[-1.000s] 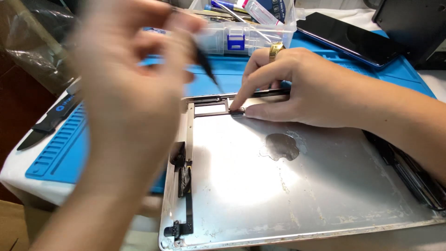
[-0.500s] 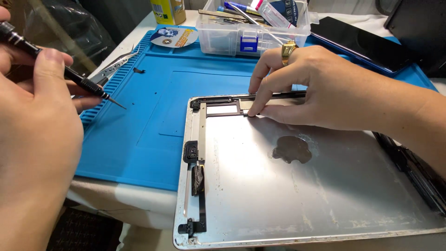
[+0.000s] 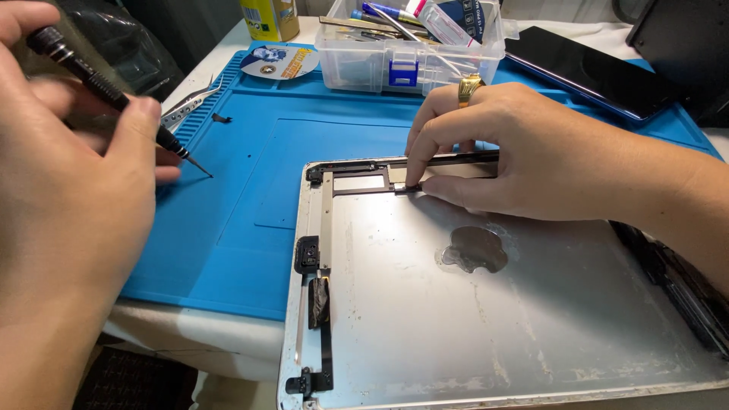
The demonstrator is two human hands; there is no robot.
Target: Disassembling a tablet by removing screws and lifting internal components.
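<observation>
A silver tablet back shell (image 3: 471,326) lies open side up on a blue work mat (image 3: 250,190), with black flex cables and small parts along its left and top edges. My right hand (image 3: 531,159), with a gold ring, rests on the shell's top edge and pinches a small part on the black strip (image 3: 425,178) there. My left hand (image 3: 68,167) is raised at the far left, off the shell. It holds a thin black precision screwdriver (image 3: 106,91) whose tip points down toward the mat.
A clear plastic box of tools (image 3: 410,45) stands at the back of the mat. A dark phone (image 3: 592,72) lies at the back right, a yellow bottle (image 3: 269,19) and a round disc (image 3: 277,61) at the back left. Tweezers (image 3: 190,102) lie near the mat's left edge.
My left hand with the screwdriver has drawn away from the shell to the left. My right hand has stayed on the top edge.
</observation>
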